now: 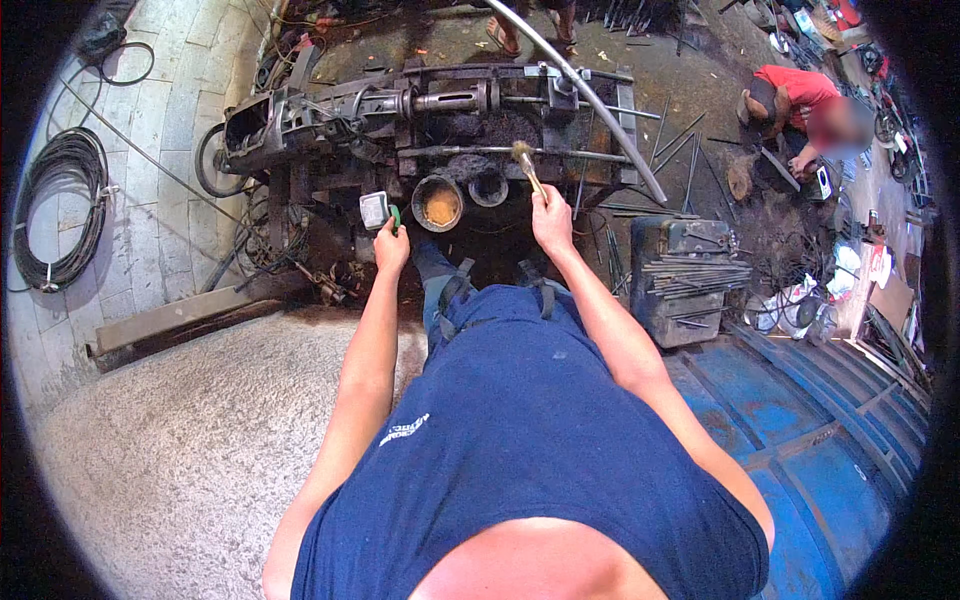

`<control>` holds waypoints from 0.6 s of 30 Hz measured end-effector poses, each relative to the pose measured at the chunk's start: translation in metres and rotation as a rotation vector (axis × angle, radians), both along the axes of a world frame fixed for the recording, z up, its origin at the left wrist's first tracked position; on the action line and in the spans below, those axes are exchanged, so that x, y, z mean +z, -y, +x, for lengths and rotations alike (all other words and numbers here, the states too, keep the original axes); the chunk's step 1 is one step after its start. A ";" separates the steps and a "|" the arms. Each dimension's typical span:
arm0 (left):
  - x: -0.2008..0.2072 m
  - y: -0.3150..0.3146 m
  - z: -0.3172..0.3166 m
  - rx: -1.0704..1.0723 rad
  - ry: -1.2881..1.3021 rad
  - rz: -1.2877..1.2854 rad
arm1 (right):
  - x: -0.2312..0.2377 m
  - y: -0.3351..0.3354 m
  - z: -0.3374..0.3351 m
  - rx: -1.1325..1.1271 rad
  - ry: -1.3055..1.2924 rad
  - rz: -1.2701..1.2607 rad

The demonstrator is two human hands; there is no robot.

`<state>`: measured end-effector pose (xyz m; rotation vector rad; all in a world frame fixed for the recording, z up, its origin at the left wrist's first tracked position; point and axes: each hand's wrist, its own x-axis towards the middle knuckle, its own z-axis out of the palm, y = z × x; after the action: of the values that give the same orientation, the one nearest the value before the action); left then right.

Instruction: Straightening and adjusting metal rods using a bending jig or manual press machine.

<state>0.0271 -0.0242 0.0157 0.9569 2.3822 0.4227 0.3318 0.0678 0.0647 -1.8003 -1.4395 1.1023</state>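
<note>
My left hand is closed around the green handle of a tool with a pale, square head; its exact kind I cannot make out. In my right hand is a paintbrush, bristles pointing away from me toward the machine. Between the hands stands a round metal can with orange-brown contents. Beside it is a smaller dark can. Just beyond them lies a long, greasy machine with a shaft and guide rods. The brush tip is near its front rod.
A long grey pipe slants over the machine's right end. To the right, metal rods lie on a grey box. A person in red crouches at far right; another person's feet show beyond. A coiled black hose lies at left.
</note>
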 end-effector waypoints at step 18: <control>0.001 0.000 0.002 0.008 0.000 0.023 | -0.006 -0.001 0.000 -0.009 -0.021 -0.011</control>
<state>0.0287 -0.0239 0.0172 0.9581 2.3869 0.4539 0.3320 0.0692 0.0591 -1.7957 -1.4142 1.1242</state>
